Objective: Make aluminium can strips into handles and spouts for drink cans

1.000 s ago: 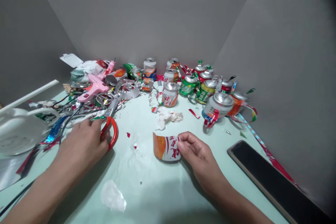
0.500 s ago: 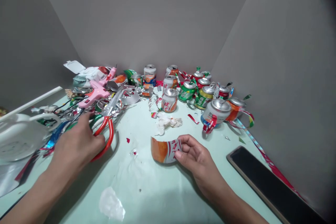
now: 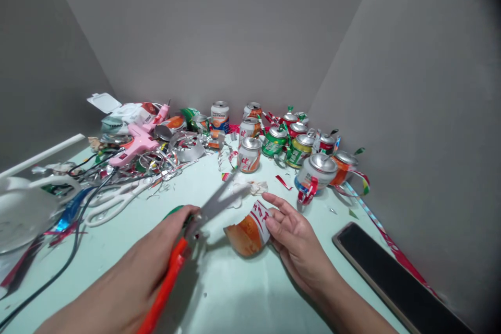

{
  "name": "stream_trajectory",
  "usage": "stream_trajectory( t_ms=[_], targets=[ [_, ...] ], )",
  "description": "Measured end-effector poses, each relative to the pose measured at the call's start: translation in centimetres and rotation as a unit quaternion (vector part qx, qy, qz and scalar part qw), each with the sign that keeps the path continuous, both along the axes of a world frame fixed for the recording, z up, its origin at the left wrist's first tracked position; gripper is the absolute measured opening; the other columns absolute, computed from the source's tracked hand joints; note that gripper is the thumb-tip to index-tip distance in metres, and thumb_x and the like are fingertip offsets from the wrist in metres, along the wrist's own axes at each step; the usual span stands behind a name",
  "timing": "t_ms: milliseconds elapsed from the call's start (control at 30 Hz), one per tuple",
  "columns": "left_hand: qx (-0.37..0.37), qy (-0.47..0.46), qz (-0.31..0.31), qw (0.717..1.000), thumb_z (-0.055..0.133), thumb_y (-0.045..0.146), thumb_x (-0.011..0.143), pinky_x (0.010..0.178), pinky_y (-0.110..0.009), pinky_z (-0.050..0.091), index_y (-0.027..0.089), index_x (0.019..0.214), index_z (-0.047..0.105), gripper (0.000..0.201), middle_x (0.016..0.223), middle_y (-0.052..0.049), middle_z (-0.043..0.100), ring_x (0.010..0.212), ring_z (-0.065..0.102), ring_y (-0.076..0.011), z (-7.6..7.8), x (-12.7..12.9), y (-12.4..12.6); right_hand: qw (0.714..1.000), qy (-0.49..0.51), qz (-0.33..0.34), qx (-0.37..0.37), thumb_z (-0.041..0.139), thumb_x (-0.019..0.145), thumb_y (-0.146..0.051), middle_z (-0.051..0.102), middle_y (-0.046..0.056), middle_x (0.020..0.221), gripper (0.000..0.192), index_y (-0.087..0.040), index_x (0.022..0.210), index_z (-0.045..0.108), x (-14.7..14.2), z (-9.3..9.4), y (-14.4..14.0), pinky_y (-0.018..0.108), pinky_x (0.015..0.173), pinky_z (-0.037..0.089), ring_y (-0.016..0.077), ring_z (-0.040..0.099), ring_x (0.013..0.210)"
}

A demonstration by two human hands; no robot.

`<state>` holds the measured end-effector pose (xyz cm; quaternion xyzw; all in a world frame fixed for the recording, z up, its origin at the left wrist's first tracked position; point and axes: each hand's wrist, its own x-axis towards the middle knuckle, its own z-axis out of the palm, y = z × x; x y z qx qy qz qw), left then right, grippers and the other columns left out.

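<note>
My left hand (image 3: 164,250) is closed round the scissors (image 3: 180,258), which have red-orange handles. Their blades are parted and point up and to the right, somewhat blurred. My right hand (image 3: 291,237) pinches the right end of a curved piece of cut can (image 3: 247,235), orange and white with red lettering, its index finger stretched out. That piece is tilted above the table, just right of and below the blades. Behind them lies a crumpled tissue (image 3: 258,188), and a small white and orange can (image 3: 249,155) with a silver top stands beyond it.
Several small cans with lids and strip handles (image 3: 316,171) stand at the back right. A phone (image 3: 391,271) lies at the right. On the left are a pink glue gun (image 3: 135,146), white scissors (image 3: 117,201), a black cable (image 3: 74,250), metal scraps and a white jug (image 3: 23,214).
The scissors came off the scrap pile and moved right and nearer in my left hand, with the blades now beside the can piece. My right hand tilted the piece. The view shifted slightly.
</note>
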<state>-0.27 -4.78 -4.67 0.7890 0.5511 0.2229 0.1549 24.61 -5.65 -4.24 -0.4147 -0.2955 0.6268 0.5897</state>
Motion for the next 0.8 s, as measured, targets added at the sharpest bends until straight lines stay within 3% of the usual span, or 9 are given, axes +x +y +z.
stream_trajectory(
  t_ms=[100,300,467,800],
  targets=[
    [0.006,0.028,-0.049,0.998,0.035,0.038,0.084,0.087,-0.031,0.049,0.031,0.134,0.032,0.051,0.134,-0.004,0.048,0.113,0.053,-0.0242,1.2,1.2,-1.3,0.999,-0.006,-0.019,0.025,0.077,0.064,-0.031,0.062,-0.002,0.075,0.049,-0.022,0.107,0.055,-0.1,0.3,0.0,0.023,0.069,0.045,0.0108,0.059,0.071],
    [-0.027,0.116,-0.143,0.983,0.040,0.031,0.083,0.083,-0.029,0.051,0.025,0.139,0.029,0.057,0.123,-0.009,0.057,0.106,0.058,-0.0236,2.1,1.3,-1.2,0.997,-0.032,-0.054,0.045,0.076,0.066,-0.031,0.058,-0.003,0.073,0.045,-0.023,0.104,0.054,-0.3,0.5,-0.4,0.023,0.065,0.044,0.0111,0.055,0.068],
    [-0.010,0.152,-0.151,0.977,0.034,0.031,0.085,0.078,-0.030,0.053,0.024,0.141,0.025,0.057,0.121,-0.011,0.058,0.100,0.061,-0.0244,2.0,1.1,-0.9,0.997,-0.027,-0.042,0.056,0.074,0.068,-0.031,0.053,-0.006,0.067,0.041,-0.024,0.103,0.053,-0.3,0.3,-0.5,0.023,0.070,0.043,0.0098,0.053,0.068],
    [0.005,0.150,-0.170,0.974,0.035,0.026,0.084,0.070,-0.028,0.054,0.025,0.143,0.019,0.062,0.118,-0.011,0.060,0.091,0.064,-0.0243,1.9,0.7,-0.8,0.997,-0.013,-0.053,0.057,0.075,0.067,-0.030,0.060,-0.003,0.072,0.041,-0.023,0.100,0.053,-0.3,0.1,-0.5,0.022,0.067,0.043,0.0099,0.056,0.068]
  ],
)
